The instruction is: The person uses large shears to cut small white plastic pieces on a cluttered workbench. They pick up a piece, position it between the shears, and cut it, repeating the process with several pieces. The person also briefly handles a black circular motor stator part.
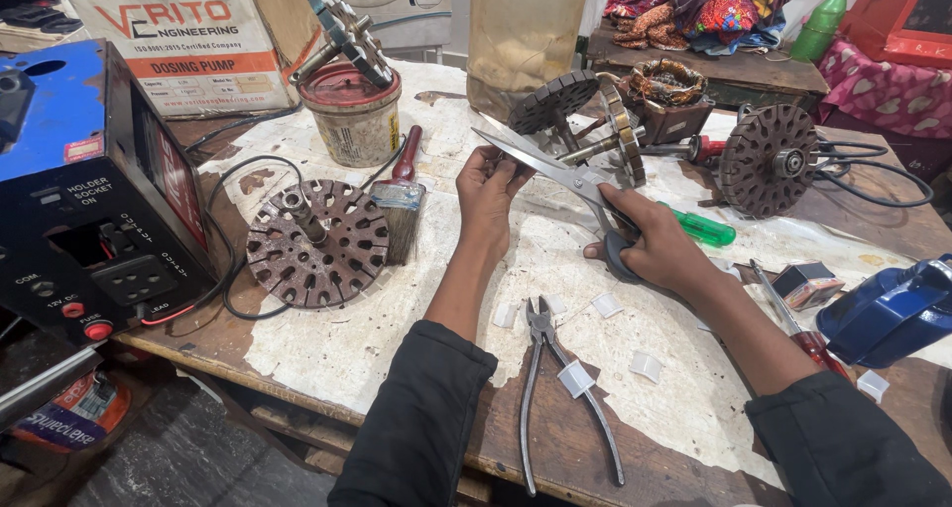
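While the right hand (662,254) grips the long steel scissors (555,170) by their dark handles, blades parted above the worn white-covered bench (337,348), keep the left hand (486,185), fingers pinched on something too small to tell beside the blades, steady. Feed squarely; close slowly; mind fingertips.

Both hands (488,192) (659,244) closed in grip
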`<state>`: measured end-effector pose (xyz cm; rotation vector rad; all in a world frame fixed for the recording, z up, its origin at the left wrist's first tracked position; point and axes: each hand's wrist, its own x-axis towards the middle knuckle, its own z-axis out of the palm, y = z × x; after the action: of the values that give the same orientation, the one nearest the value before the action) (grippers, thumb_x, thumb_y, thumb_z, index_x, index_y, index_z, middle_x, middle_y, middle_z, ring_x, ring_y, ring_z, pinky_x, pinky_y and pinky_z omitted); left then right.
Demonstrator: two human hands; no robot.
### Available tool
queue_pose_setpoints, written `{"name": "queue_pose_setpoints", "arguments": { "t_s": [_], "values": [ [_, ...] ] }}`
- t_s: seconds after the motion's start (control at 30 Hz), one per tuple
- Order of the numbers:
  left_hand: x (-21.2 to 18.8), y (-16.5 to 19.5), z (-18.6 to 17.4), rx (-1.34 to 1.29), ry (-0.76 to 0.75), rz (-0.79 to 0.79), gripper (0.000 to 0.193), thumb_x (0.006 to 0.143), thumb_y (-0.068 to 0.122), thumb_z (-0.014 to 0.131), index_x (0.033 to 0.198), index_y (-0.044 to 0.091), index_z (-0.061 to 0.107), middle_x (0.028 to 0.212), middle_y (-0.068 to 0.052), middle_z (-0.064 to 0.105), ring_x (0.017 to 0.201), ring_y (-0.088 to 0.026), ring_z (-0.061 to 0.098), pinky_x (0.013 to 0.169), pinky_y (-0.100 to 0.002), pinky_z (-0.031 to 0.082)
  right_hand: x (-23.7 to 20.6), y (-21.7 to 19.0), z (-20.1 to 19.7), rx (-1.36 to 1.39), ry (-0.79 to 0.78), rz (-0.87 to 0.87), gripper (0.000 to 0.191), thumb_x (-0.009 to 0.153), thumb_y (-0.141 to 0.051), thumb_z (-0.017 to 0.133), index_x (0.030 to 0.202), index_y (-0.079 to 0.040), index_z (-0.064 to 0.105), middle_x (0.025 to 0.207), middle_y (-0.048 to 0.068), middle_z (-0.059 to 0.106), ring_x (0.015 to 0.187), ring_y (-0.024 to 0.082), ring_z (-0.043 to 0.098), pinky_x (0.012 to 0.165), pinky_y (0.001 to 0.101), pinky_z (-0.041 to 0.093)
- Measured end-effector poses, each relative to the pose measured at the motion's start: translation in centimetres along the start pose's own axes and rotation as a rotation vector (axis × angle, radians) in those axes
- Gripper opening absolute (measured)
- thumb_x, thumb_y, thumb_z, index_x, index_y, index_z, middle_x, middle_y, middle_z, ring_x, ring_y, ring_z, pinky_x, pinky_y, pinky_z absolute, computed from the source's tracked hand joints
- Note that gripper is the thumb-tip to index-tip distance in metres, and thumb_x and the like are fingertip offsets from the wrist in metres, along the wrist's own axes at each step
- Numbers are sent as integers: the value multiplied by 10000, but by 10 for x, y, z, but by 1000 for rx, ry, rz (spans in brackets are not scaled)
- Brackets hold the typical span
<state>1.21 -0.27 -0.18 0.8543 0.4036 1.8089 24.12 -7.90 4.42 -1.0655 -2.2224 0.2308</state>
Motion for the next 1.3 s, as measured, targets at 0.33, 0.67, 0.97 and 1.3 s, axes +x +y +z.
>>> {"name": "queue_pose_setpoints", "arguments": {
  "t_s": [0.33, 0.67, 0.97, 1.3],
  "values": [
    [-1, 1, -1, -4, 7, -14, 101, 968, -57, 583, 1053, -2, 585, 979, -81, 636, 892, -152, 677, 919, -357, 637, 1, 0, 0, -14, -7, 32, 859, 708, -349, 888, 1414, 8, 551, 1030, 171, 660, 920, 299, 644, 819, 391, 488],
    [2, -2, -3, -5, 10, -11, 94, 967, -55, 587, 1052, -16, 595, 971, -87, 641, 876, -160, 683, 895, -359, 640, 0, 0, 0, 10, -8, 34, 874, 720, -369, 888, 1431, -2, 537, 1144, 190, 678, 1007, 298, 664, 872, 381, 502],
    [0, -4, -1, 40, 2, -38, 148, 948, -80, 578, 1088, -36, 598, 986, -104, 655, 889, -180, 693, 896, -368, 646, 0, 0, 1, -11, -17, 43, 900, 718, -424, 875, 1444, -21, 528, 1210, 193, 667, 1100, 324, 648, 933, 408, 486],
    [-2, -2, 0, 28, -4, -57, 146, 958, -66, 578, 1096, -23, 602, 1004, -100, 669, 913, -174, 690, 911, -366, 638, 0, 2, 1, -23, -28, 58, 908, 700, -427, 878, 1443, -33, 534, 1081, 167, 654, 1001, 310, 635, 890, 404, 480]
  ]
}}
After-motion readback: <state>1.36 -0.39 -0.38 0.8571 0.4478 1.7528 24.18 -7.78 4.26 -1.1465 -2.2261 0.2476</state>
